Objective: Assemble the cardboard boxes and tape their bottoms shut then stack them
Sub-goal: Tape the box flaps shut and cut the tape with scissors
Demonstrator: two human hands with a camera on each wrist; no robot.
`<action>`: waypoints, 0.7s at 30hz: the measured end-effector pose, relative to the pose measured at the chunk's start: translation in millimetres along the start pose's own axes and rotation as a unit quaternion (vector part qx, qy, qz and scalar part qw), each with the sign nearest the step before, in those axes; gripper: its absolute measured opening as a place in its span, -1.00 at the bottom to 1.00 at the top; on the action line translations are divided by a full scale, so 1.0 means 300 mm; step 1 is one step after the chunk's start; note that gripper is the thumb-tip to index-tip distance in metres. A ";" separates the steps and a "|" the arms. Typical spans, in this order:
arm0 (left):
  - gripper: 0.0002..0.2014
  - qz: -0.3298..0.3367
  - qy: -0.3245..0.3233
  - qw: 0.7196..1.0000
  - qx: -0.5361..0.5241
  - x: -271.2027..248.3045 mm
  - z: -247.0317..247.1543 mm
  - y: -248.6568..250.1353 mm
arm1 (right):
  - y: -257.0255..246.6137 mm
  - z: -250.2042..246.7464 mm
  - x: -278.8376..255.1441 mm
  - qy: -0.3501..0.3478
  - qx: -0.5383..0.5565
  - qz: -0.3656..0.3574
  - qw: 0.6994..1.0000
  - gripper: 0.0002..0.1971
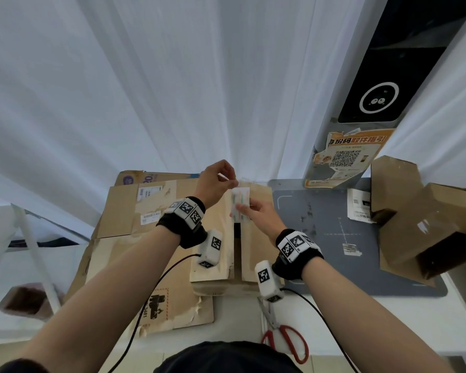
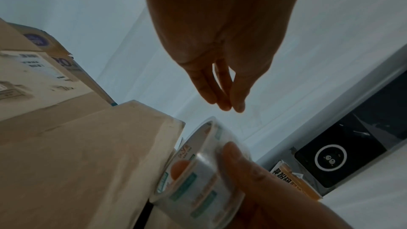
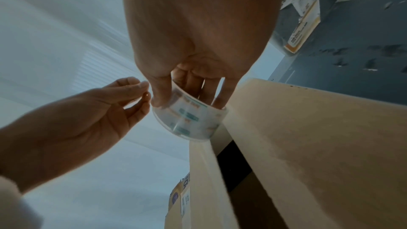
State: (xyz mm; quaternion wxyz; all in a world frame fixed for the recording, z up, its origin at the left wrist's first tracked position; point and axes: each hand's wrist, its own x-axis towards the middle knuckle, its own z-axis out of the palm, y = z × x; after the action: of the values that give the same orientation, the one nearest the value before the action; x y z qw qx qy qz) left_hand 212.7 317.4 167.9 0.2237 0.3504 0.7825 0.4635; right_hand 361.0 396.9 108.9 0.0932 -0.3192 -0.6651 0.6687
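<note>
Head view: clear printed tape roll (image 1: pixel 240 203) is gripped by right hand (image 1: pixel 258 214) over far end of brown cardboard box's (image 1: pixel 213 254) seam; left hand (image 1: pixel 215 181) pinches the tape end just beyond; seam axis runs toward the body.

On the orange poster (image 1: pixel 347 157) stuck to the grey pillar at right of the frame, you can read the heading "身份码取件指引" above a QR code. The flattened cardboard sheet (image 1: pixel 162 305) at lower centre shows the digits "3481" beside a black printed graphic. The shipping labels (image 1: pixel 149 191) on the flat cartons and the print on the tape roll (image 2: pixel 193 180) are too small or blurred for you to read.
</note>
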 end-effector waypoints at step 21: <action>-0.85 -0.031 -0.016 0.999 0.029 0.164 0.002 -0.106 | 0.053 0.023 0.122 0.034 -0.056 0.071 0.995 -0.32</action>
State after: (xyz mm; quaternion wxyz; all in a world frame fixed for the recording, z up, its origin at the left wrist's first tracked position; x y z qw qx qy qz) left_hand 169.9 344.5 138.3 0.2400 0.3398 0.8025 0.4276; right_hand 333.6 409.7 82.1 0.0494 -0.3929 -0.6736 0.6240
